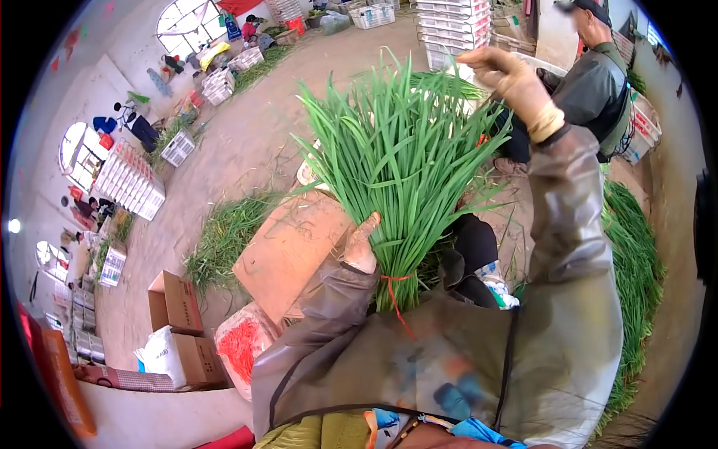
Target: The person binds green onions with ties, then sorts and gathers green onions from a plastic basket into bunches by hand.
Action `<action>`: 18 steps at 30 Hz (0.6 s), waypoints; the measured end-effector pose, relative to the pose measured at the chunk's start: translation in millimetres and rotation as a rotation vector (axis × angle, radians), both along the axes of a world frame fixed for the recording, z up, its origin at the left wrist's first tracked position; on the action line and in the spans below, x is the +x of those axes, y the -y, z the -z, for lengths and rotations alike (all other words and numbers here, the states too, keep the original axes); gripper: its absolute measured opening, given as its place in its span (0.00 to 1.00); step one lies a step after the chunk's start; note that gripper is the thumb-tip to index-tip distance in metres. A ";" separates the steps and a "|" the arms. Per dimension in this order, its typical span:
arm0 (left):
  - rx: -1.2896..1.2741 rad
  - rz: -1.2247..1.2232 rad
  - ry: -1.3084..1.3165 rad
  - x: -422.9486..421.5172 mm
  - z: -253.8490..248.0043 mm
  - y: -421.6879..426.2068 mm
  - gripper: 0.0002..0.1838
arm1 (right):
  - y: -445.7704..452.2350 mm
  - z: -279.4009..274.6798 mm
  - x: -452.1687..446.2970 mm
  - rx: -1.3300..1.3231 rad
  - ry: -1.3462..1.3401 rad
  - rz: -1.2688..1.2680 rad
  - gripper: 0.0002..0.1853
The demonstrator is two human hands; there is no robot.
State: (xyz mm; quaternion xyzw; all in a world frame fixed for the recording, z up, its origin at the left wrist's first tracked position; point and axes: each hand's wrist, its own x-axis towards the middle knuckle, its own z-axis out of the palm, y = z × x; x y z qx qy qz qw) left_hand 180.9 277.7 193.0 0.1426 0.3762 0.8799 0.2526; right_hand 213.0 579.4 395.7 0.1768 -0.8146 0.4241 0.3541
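My left hand (360, 247), in a soiled glove, grips a big bunch of garlic chives (396, 165) with its thumb against the stalks. The leaves fan upward and away from me. Below the hand, a red tie (396, 278) circles the bunch, one loose end hanging over my apron. Raised to the right of the leaf tips is my gloved right hand (516, 86), fingers apart and slightly bent, with nothing visible in it. Beside my left forearm are a board (292, 251) and a container of red ties (241, 350).
Loose chives (232, 236) lie on the floor to the left, and a long heap (632, 299) lines the right. A person (594, 82) sits at the upper right near stacked white crates (452, 30). Cardboard boxes (179, 310) stand at left; other workers and crates line the far wall.
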 end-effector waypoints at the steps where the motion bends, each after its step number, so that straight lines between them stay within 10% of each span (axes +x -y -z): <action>1: 0.009 0.003 -0.005 -0.8 0.8 -0.2 0.22 | 24.9 -8.4 8.5 0.117 -0.024 0.064 0.11; 9: 0.014 0.028 0.053 2.1 -3.8 0.8 0.20 | 104.5 -20.5 -33.3 1.049 -0.021 0.387 0.07; 18: 0.050 0.083 0.064 9.6 -7.0 1.8 0.23 | 46.9 -37.1 -19.2 0.192 -0.356 0.106 0.09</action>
